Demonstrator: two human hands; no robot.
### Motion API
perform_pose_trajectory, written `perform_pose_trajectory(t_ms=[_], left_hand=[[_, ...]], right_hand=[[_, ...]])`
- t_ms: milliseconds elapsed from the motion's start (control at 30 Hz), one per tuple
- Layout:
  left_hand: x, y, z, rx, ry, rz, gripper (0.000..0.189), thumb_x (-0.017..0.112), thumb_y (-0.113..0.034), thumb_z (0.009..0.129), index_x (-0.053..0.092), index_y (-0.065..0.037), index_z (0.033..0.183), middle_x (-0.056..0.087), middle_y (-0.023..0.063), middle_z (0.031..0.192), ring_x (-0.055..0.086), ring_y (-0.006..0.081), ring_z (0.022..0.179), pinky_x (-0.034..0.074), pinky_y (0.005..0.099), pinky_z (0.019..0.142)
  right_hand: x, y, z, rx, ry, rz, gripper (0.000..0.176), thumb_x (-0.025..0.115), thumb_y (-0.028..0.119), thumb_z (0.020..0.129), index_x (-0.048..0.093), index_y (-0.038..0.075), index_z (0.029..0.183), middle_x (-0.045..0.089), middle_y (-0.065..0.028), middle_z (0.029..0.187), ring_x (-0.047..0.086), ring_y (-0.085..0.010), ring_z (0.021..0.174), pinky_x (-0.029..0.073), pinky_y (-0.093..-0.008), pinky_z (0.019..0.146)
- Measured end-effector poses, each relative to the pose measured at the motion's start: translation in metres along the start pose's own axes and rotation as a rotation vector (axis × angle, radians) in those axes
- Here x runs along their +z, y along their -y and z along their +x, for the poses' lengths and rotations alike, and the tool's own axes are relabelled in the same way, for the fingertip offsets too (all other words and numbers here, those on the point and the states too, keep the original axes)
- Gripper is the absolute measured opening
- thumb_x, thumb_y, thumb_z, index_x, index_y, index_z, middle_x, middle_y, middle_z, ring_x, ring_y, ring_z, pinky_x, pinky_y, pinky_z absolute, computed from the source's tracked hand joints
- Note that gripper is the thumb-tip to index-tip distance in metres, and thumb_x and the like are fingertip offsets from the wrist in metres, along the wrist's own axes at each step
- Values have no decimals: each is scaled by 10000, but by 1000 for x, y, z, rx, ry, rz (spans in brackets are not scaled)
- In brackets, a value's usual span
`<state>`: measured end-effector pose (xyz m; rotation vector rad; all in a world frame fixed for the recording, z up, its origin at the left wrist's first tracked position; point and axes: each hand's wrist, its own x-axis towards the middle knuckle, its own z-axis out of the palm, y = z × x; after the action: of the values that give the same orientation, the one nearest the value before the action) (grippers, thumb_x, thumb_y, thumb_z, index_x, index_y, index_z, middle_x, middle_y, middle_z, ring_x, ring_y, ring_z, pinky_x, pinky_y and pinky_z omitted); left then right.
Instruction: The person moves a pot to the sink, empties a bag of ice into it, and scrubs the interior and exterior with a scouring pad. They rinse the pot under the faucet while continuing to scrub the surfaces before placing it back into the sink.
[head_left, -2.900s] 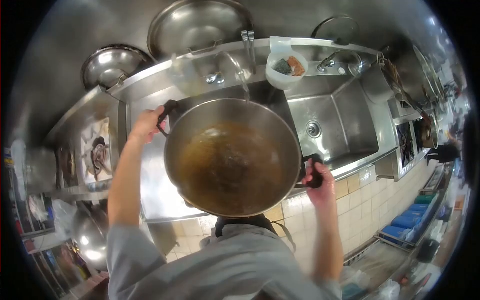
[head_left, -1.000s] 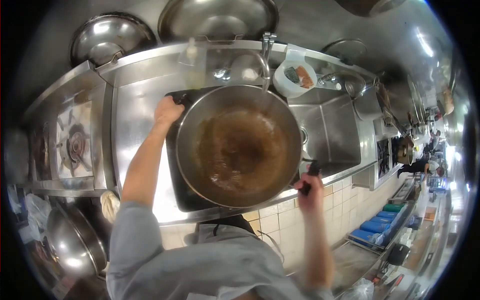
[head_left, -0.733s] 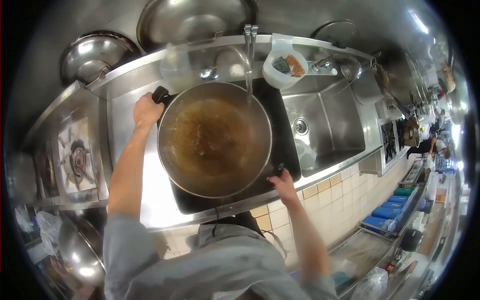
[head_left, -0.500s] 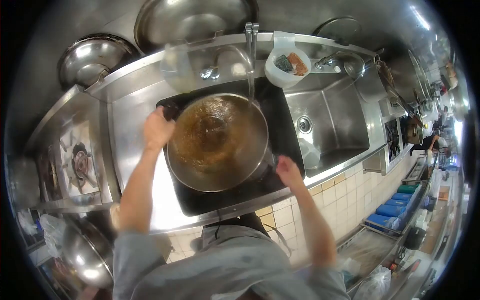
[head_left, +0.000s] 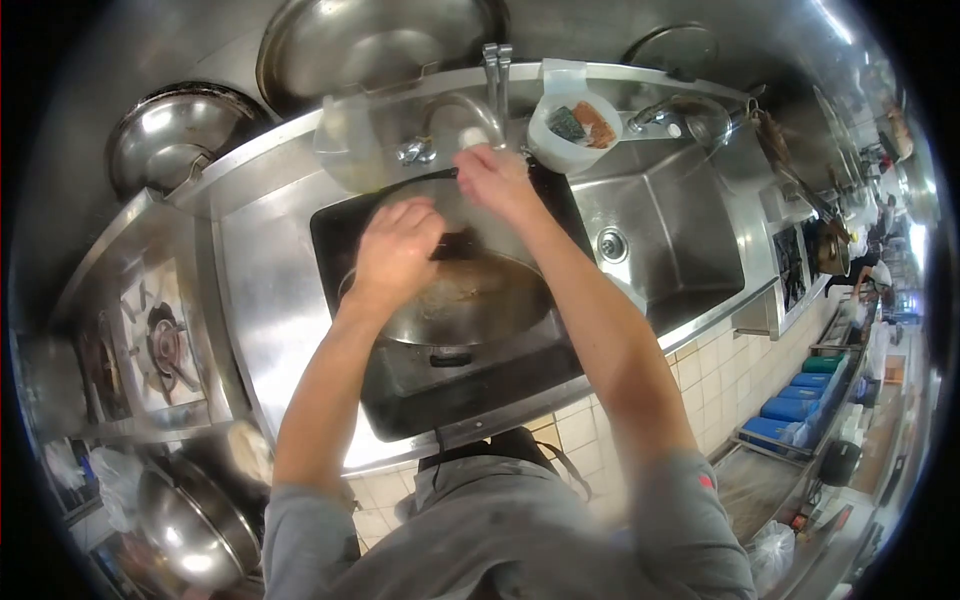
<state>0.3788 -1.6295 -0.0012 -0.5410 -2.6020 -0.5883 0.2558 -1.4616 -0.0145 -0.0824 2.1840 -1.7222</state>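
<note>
The wide metal pan (head_left: 470,335) sits in the dark basin (head_left: 400,405), with brownish liquid or residue on its inside. One of its dark handles (head_left: 450,358) faces my body. Over the pan's far left part is my left hand (head_left: 400,240), its fingers curled beside a dark part; what they grip is hidden. My right hand (head_left: 492,180) is closed near the curved faucet (head_left: 462,100), beyond the pan, and what is in it cannot be made out. Both hands are close together.
A white container (head_left: 570,150) with a green and an orange scrubber hangs right of the faucet. The steel sink (head_left: 670,235) lies to the right. A gas burner (head_left: 168,340) is at the far left. Large metal pans (head_left: 375,45) lean along the back.
My left hand has left the pan's left handle and moved right over the pan. My right hand has gone from the near right rim to the faucet. The pan has turned and looks tilted.
</note>
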Motion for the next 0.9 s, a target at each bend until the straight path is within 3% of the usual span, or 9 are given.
perform_pose_trajectory(t_ms=[33, 133, 200, 300, 400, 467, 567, 667, 900], left_hand=[[4, 1, 5, 37, 47, -21, 280, 757, -11, 630, 632, -73, 873, 649, 107, 1055, 597, 307, 1166, 453, 456, 1044], [20, 2, 24, 137, -29, -46, 316, 757, 9, 601, 623, -62, 878, 635, 113, 1126, 562, 326, 1209, 396, 482, 1118], [23, -2, 26, 79, 45, -68, 467, 828, -42, 624, 604, -70, 1033, 599, 126, 1225, 524, 328, 1276, 346, 515, 1160], [29, 10, 24, 0, 148, -503, 898, 942, -278, 654, 435, -91, 1372, 510, 165, 1403, 422, 353, 1417, 319, 531, 1201], [29, 31, 23, 34, 427, -332, 904, 922, -249, 672, 442, -92, 1422, 449, 174, 1513, 403, 342, 1440, 334, 513, 1202], [67, 51, 25, 146, 501, -208, 723, 816, -164, 781, 490, -99, 1423, 460, 150, 1538, 450, 308, 1413, 357, 484, 1190], [98, 34, 52, 179, 577, -209, 429, 597, 7, 835, 631, -115, 1245, 650, 72, 1322, 606, 300, 1224, 469, 433, 1073], [102, 16, 85, 287, 775, -156, 429, 610, 15, 811, 644, -137, 1211, 663, 52, 1286, 640, 306, 1155, 540, 427, 944], [122, 24, 107, 356, 555, -224, 483, 630, 19, 801, 639, -147, 1254, 679, 39, 1242, 665, 263, 1137, 562, 407, 907]], right_hand=[[5, 0, 4, -81, 76, -108, 338, 567, 318, 1011, 646, -8, 1052, 679, -100, 843, 656, -183, 706, 528, -339, 621], [7, 0, -11, -288, 131, -337, 387, 555, 357, 1018, 636, 5, 1157, 705, -171, 969, 679, -264, 872, 527, -375, 796], [-10, 0, -30, -143, 219, -26, 411, 522, 381, 1040, 637, 21, 1202, 705, -174, 1019, 662, -294, 972, 501, -383, 872], [-39, 1, -81, -150, 208, -245, 394, 506, 375, 1066, 641, 27, 1192, 690, -132, 914, 668, -232, 839, 521, -353, 796], [-60, -11, -131, 15, 105, -181, 386, 567, 372, 1051, 651, 5, 1141, 680, -74, 826, 644, -135, 690, 527, -296, 658], [-74, -25, -157, 79, 108, -166, 386, 599, 371, 1036, 649, -6, 1105, 672, -60, 806, 634, -120, 668, 523, -287, 628], [-67, -43, -193, 139, 75, -90, 295, 701, 282, 980, 642, -7, 991, 649, -20, 768, 617, -88, 626, 516, -267, 569], [-46, -45, -212, 172, 15, 5, 220, 724, 202, 961, 641, 1, 993, 644, -14, 771, 617, -88, 620, 511, -262, 556], [-50, -16, -231, 159, -111, 259, 139, 683, 82, 951, 635, 15, 1062, 637, -30, 761, 602, -114, 575, 487, -264, 533]])
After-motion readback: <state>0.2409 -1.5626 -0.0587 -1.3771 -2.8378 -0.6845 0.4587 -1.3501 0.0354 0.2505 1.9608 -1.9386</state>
